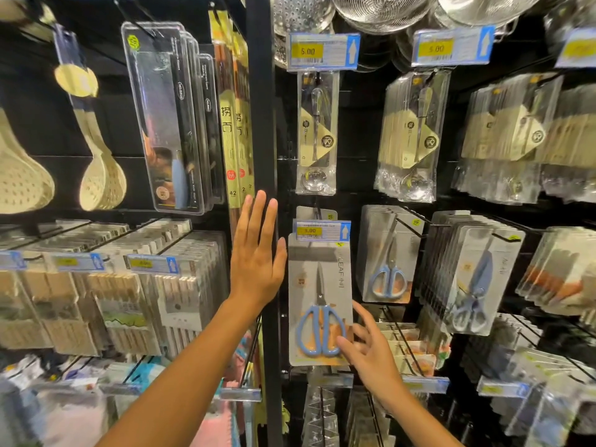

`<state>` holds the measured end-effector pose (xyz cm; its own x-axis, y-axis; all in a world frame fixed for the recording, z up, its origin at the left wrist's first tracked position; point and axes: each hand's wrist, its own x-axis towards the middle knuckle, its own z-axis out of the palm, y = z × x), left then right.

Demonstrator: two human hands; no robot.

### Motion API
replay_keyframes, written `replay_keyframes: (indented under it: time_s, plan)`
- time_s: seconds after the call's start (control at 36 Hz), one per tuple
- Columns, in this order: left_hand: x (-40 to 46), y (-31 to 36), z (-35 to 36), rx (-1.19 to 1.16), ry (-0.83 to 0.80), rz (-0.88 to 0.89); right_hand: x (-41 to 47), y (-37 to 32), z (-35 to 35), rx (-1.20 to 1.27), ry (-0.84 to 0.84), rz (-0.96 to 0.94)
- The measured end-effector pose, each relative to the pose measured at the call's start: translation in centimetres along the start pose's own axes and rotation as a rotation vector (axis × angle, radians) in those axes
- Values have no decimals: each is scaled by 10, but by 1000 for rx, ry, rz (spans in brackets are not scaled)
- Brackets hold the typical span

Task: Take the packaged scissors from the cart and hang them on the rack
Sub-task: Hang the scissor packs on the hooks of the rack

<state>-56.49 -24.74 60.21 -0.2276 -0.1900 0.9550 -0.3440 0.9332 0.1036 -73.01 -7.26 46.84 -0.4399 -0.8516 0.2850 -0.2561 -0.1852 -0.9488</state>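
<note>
A packaged pair of blue-handled scissors point(319, 301) hangs on a rack hook just under a yellow 5.00 price tag point(322, 230). My left hand point(256, 253) is raised flat with straight fingers beside the pack's upper left edge, over the black upright post point(261, 124). My right hand point(364, 346) is at the pack's lower right corner, fingers spread, fingertips touching the front near the handles. More scissor packs hang to the right point(388, 256) and further right point(474, 279). The cart is out of view.
Packaged spoons point(317, 133) hang above the scissors. Knife packs point(171, 117) and wooden strainers point(96, 156) hang on the left panel, with chopstick packs point(129, 301) below. Steel colanders point(380, 11) hang at the top. Empty hooks stick out right of my right hand.
</note>
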Motion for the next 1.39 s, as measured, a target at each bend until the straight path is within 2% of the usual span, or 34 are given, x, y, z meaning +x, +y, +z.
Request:
replay_keyframes:
  time_s: [0.47, 0.69, 0.94, 1.11, 1.39]
  plan:
    - [-1, -1, 2, -5, 6, 2, 9, -16, -5, 91, -24, -58]
    - [0, 1, 1, -15, 14, 2, 21, -17, -1, 102, 0, 4]
    - [0, -2, 6, -44, 27, 5, 62, 3, 1, 32, 120, 109]
    - [-1, -7, 10, -73, 28, -4, 97, 22, 10, 102, 157, 252]
    - [-1, -10, 14, -85, 75, 42, 148, 53, 20, -42, 134, 104]
